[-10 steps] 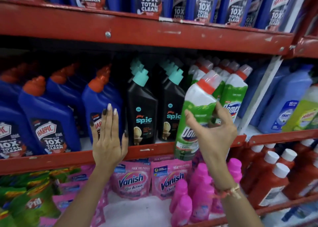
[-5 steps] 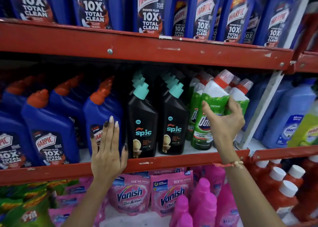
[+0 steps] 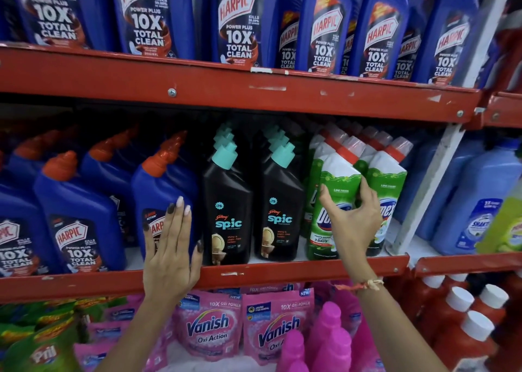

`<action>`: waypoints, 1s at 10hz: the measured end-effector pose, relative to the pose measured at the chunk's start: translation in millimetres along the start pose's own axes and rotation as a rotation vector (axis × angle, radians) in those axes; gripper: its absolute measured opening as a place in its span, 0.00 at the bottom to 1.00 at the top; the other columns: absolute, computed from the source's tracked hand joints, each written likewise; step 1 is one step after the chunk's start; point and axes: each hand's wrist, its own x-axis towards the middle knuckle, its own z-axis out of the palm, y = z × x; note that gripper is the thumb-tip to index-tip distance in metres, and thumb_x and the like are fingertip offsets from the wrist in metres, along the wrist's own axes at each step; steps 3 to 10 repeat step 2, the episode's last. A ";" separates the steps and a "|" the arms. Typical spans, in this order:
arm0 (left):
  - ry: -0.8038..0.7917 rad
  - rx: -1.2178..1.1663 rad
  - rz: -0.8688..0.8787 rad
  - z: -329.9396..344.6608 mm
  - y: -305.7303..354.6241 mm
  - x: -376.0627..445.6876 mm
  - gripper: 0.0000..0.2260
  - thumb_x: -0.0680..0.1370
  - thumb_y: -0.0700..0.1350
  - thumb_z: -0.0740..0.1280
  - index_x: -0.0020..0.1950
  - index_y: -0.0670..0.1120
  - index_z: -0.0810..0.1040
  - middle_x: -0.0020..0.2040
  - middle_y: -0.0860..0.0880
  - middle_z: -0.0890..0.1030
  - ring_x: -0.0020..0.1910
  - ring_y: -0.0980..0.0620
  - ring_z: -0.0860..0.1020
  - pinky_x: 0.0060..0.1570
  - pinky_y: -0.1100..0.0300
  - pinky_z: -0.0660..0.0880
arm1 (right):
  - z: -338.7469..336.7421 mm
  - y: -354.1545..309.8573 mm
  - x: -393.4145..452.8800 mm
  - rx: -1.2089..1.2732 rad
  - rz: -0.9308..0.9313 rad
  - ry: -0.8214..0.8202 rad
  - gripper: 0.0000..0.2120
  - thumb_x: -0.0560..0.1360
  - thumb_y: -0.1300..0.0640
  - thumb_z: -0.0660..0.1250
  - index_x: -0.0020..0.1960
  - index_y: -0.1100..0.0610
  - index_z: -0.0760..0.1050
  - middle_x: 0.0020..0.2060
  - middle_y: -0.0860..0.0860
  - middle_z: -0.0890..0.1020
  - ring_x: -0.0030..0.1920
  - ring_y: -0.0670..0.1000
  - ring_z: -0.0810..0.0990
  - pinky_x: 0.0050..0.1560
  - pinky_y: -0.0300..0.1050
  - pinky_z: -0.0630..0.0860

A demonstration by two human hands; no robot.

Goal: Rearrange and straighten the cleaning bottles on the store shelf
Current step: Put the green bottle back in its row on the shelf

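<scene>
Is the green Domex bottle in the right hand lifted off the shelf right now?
No, the green Domex bottle stands on the red shelf with the right hand wrapped around its middle.

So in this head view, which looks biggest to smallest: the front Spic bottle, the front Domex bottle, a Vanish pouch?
1. Spic bottle and Domex bottle: alike, can't rank.
2. Vanish pouch: smallest, though partly hidden.

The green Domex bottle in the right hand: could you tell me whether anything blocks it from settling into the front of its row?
Nothing visible does. The right hand holds the green Domex bottle already standing at the shelf edge, between the black Spic bottle and another Domex bottle.
</scene>
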 end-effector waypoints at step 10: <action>0.003 -0.055 -0.091 -21.7 5.3 13.4 0.27 0.87 0.54 0.46 0.81 0.39 0.55 0.84 0.47 0.50 0.83 0.52 0.48 0.81 0.44 0.38 | -2.1 -2.1 -11.5 -0.025 0.030 -0.099 0.46 0.70 0.42 0.75 0.78 0.56 0.56 0.73 0.56 0.67 0.74 0.56 0.65 0.72 0.56 0.64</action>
